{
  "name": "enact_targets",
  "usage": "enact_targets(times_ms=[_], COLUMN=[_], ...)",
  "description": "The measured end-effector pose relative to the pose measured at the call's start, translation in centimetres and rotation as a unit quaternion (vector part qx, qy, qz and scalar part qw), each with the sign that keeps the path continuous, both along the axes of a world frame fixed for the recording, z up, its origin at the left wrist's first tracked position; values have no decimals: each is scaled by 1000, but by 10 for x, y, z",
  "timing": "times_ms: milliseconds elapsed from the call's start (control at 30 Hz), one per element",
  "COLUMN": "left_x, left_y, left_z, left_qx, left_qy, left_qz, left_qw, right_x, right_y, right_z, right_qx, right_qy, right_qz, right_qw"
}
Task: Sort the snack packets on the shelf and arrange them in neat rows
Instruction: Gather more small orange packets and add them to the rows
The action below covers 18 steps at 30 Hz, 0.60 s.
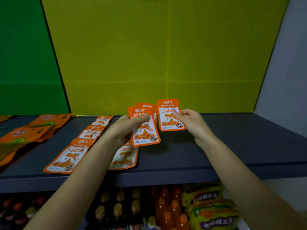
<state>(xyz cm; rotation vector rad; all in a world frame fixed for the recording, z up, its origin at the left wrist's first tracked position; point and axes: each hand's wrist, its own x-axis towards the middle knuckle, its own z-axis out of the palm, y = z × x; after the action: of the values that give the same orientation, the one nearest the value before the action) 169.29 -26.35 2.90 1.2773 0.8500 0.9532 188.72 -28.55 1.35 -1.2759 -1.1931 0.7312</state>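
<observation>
My left hand (123,130) holds two overlapping orange snack packets (145,130) upright above the dark shelf (232,146). My right hand (191,122) pinches a third orange packet (169,117) just to their right. Three matching orange packets lie in a column on the shelf, from front (66,159) to back (103,121). Another one (123,157) lies flat under my left wrist, partly hidden.
Larger orange packets with green patches (28,131) lie in a row at the shelf's left. Yellow back panel (166,55) and green panel (25,55) stand behind. Below the shelf's front edge are bottles (116,209) and yellow noodle bags (211,209).
</observation>
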Motion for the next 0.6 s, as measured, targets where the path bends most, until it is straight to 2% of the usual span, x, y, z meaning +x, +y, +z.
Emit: enact_targets(times_ms=[67, 200, 367, 600], left_x=[0, -6, -6, -2], left_y=[9, 22, 35, 50], left_z=[3, 8, 8, 7], left_qx=[0, -30, -41, -41], left_qy=[3, 4, 4, 31], left_qz=[37, 87, 110, 104], left_qw=[999, 996, 993, 993], right_x=[21, 48, 56, 62], right_y=[17, 53, 83, 110], right_z=[-5, -24, -36, -37], right_qx=[-14, -101, -187, -202], right_qy=[-11, -115, -319, -417], right_qz=[-44, -93, -123, -147], right_qw=[999, 984, 921, 874])
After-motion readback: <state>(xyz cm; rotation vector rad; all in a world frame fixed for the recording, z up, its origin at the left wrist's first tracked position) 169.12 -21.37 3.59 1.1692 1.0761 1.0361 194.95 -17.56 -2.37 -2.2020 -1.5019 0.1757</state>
